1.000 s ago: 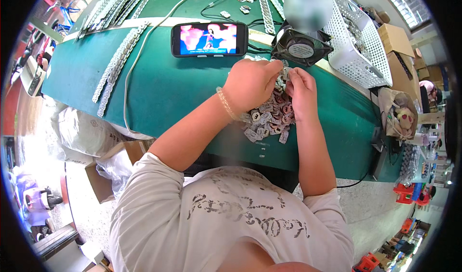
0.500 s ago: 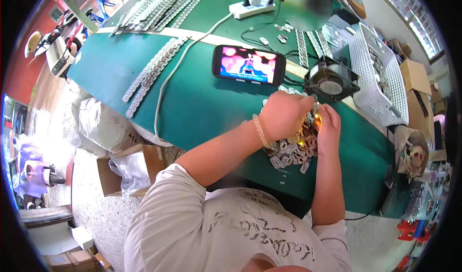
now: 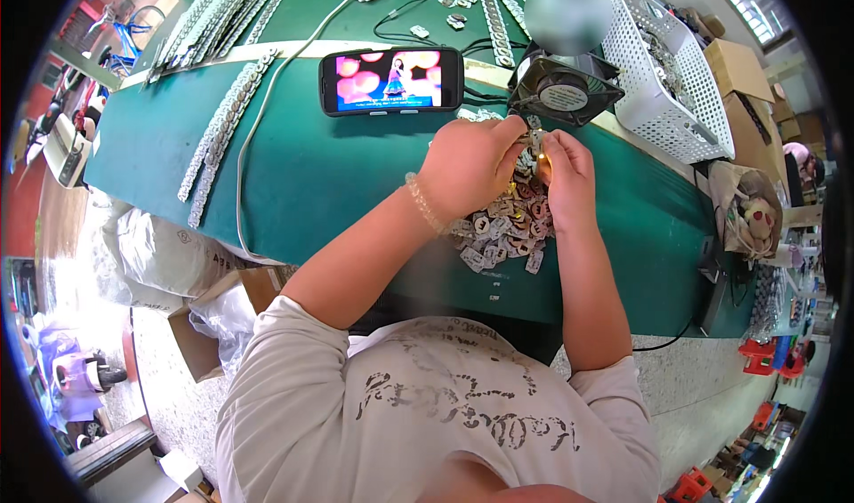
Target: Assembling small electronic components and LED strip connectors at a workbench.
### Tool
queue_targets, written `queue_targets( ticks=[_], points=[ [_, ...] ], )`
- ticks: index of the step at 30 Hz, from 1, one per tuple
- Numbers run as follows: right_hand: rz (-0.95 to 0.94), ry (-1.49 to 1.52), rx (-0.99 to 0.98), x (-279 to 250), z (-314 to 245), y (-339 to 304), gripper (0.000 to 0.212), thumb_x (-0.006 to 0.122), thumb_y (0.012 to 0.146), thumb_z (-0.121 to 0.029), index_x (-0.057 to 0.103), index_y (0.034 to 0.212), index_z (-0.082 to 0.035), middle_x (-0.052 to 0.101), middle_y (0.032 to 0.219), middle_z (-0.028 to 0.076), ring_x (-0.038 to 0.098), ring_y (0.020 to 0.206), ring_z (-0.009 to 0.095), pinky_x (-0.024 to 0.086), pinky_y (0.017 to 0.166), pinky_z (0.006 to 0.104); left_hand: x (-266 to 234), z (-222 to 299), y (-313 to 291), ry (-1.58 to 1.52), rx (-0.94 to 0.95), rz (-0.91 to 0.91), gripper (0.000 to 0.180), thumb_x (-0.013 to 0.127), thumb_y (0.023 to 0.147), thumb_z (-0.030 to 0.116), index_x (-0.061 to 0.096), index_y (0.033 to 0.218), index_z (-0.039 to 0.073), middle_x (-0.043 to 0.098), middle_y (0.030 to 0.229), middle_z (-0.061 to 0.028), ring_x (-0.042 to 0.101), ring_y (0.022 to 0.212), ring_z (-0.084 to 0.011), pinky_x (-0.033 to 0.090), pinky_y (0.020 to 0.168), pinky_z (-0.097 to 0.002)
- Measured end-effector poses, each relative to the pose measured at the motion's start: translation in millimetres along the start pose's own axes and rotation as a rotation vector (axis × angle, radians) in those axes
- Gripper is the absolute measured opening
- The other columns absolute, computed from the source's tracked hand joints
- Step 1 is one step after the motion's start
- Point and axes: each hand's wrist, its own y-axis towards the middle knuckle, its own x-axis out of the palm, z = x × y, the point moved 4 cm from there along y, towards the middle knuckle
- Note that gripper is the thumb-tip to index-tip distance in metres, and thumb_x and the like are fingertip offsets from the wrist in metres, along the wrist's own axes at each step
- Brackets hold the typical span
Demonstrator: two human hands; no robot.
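My left hand (image 3: 471, 167), with a pale beaded bracelet on the wrist, is closed in a pinch over a heap of small silver and brownish metal pieces (image 3: 503, 230). Close beside it, my right hand (image 3: 571, 174) is also pinched. Between the fingertips of both hands shows a small silver metal piece (image 3: 535, 137), partly covered by the fingers. Amber light glows at the right fingertips. Just beyond the hands stands a black square fan (image 3: 565, 89). A phone (image 3: 391, 81) playing a video lies on its side to the left.
Long strips of joined silver pieces (image 3: 227, 125) lie at the left, and a stack of more strips (image 3: 209, 23) lies behind. A white perforated basket (image 3: 663, 116) stands at the right. A white cable (image 3: 258, 134) crosses the green table (image 3: 342, 178). An open carton (image 3: 200, 334) sits on the floor.
The view has shifted, so the table things appear further left and higher. Both hands stay pinched together over the heap, around the small piece.
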Motion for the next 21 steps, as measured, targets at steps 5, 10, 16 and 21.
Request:
queue_targets(
  ticks=[5,10,16,21],
  points=[
    [-0.022,0.016,-0.014,-5,4,-1,0.027,0.051,0.093,-0.017,0.05,0.068,-0.005,0.04,0.062,-0.006,0.033,0.058,0.002,0.024,0.049,0.0221,1,-1,-2,-0.011,0.013,0.015,0.014,0.059,0.081,0.01,0.057,0.092,0.003,0.06,0.07,-0.0176,0.056,0.061,-0.0371,0.043,0.055,-0.0439],
    [-0.025,-0.025,-0.084,1,6,3,0.028,0.051,0.093,-0.016,0.048,0.067,-0.005,0.038,0.061,-0.006,0.033,0.058,0.002,0.024,0.049,0.0224,-1,-4,-1,-0.005,0.072,0.047,0.013,0.059,0.079,0.008,0.059,0.091,0.002,0.061,0.074,-0.0164,0.058,0.065,-0.0358,0.045,0.057,-0.043],
    [0.009,-0.022,-0.074,-2,2,1,0.028,0.052,0.092,-0.015,0.046,0.067,-0.004,0.036,0.061,-0.006,0.03,0.058,0.003,0.024,0.049,0.0239,-1,0,2,0.002,0.177,0.028,0.011,0.06,0.079,0.008,0.06,0.089,0.004,0.06,0.071,-0.0148,0.058,0.065,-0.035,0.045,0.057,-0.0424],
    [-0.038,-0.152,-0.163,-2,-1,2,0.026,0.052,0.093,-0.015,0.047,0.07,-0.004,0.039,0.061,-0.004,0.033,0.056,0.005,0.027,0.05,0.0232,-5,-4,-3,-0.074,0.066,0.049,0.014,0.061,0.079,0.007,0.06,0.093,0.003,0.061,0.077,-0.0156,0.059,0.069,-0.0347,0.047,0.062,-0.0394]
  ],
)
